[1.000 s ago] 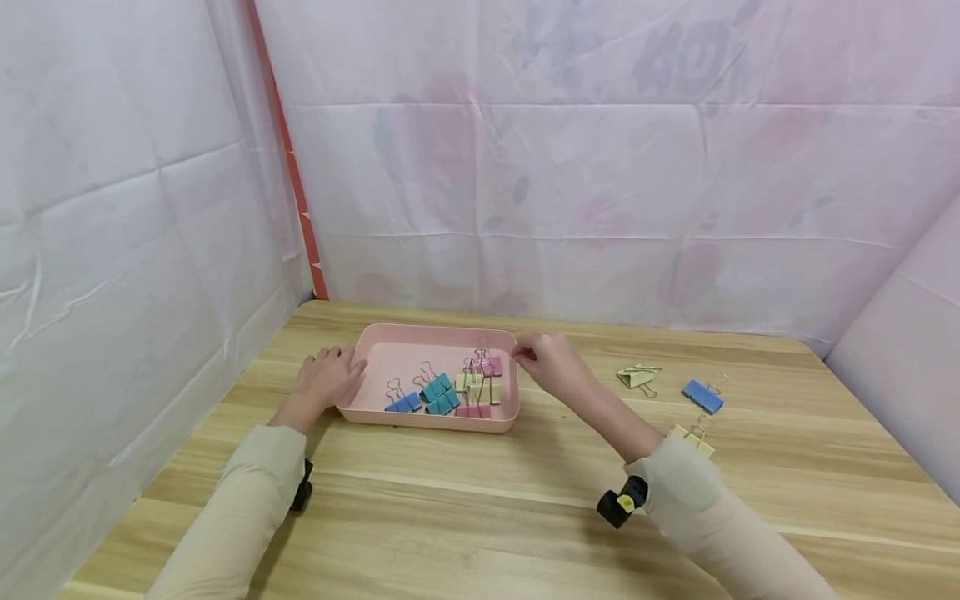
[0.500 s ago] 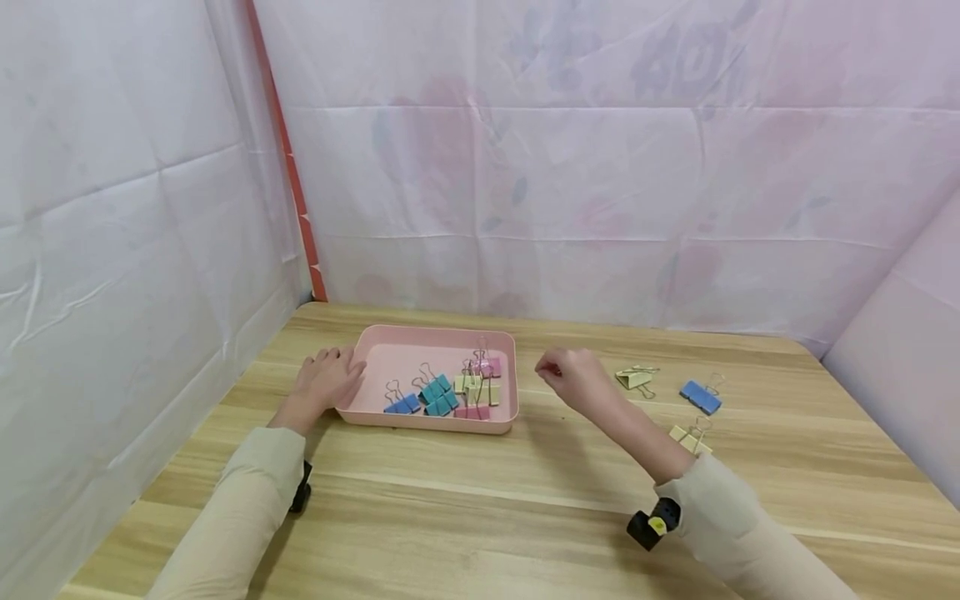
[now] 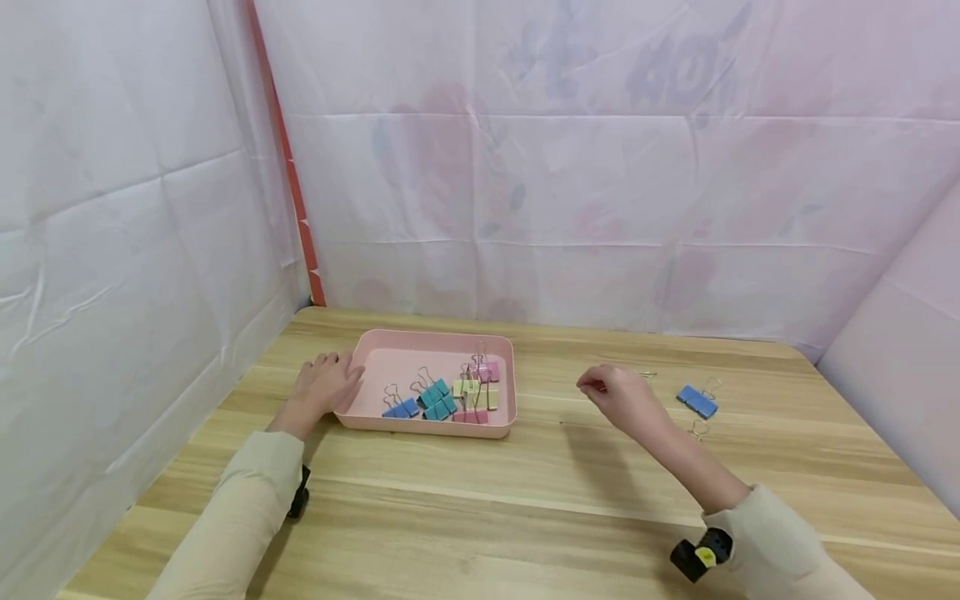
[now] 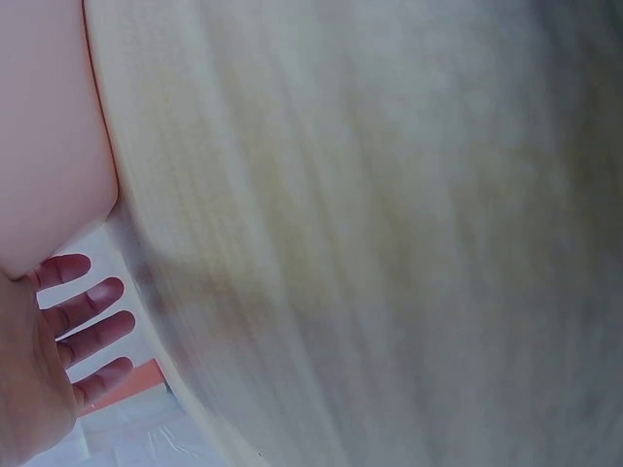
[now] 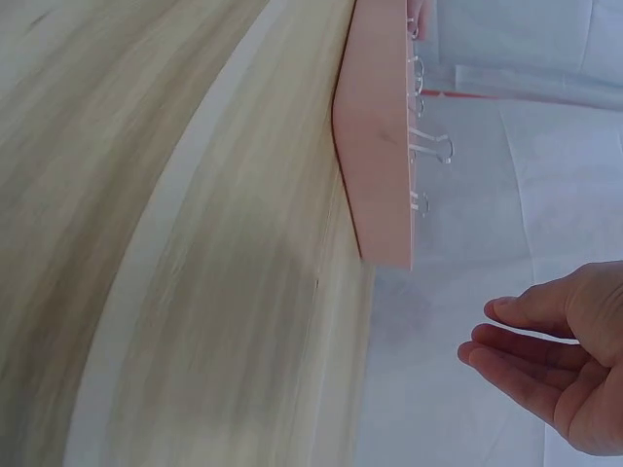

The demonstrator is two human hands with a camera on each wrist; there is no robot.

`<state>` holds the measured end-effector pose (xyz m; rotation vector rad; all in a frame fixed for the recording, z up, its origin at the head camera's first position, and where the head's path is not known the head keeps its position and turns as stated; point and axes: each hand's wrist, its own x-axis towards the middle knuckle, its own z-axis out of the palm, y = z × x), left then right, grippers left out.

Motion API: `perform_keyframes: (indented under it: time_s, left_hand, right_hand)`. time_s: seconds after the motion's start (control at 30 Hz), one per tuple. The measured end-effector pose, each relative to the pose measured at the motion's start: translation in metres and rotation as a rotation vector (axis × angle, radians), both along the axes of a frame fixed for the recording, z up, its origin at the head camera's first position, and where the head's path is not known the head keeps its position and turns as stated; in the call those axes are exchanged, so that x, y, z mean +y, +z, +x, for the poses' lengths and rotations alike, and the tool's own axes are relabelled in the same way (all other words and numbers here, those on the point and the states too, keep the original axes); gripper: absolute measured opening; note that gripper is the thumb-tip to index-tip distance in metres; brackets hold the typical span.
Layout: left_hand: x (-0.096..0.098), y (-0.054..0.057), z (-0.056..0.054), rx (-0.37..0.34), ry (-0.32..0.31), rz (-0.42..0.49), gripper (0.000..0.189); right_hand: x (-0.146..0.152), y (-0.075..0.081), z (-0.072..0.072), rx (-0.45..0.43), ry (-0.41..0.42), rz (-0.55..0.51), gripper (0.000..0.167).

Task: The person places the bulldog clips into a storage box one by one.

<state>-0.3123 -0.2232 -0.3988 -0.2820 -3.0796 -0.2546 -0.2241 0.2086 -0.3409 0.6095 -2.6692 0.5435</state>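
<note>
A pink tray [image 3: 420, 427] stands on the table, holding binder clips grouped toward its front and right: a blue clip [image 3: 401, 409], teal clips [image 3: 438, 408], and pale yellow and pink clips [image 3: 487, 372]. My left hand [image 3: 318, 387] rests at the tray's left edge with extended, slightly spread fingers [image 4: 90, 306]. To the right of the tray, my right hand [image 3: 626, 400] hovers above the table. Its thumb and loosely bent fingers are a little apart in the right wrist view, and nothing shows between them. Beyond that hand lies a blue binder clip [image 3: 697, 402].
Wire handles [image 3: 699, 429] of one clip show past the right forearm, which hides its body. Other handles [image 3: 647, 374] stick out behind the right hand. White cloth walls [image 3: 570, 183] enclose the wooden table [image 3: 450, 517] at the back and sides.
My right hand has moved from the tray's right rim rightward toward the loose clips, now covering most of the yellow ones. The left hand stays at the tray; the clips inside look unchanged.
</note>
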Motion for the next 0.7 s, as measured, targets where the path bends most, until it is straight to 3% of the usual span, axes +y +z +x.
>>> perform_keyframes:
  time_s: [0.33,0.7]
  left_hand:
    - [0.0,-0.001,0.0,0.001,0.005,0.011,0.052]
    - [0.0,0.001,0.0,-0.007,0.001,0.001,0.051]
  right_hand:
    - [0.022,0.003,0.01,-0.012,-0.05,-0.033,0.003]
    - [0.048,0.0,0.019,0.071,-0.145,-0.065,0.004]
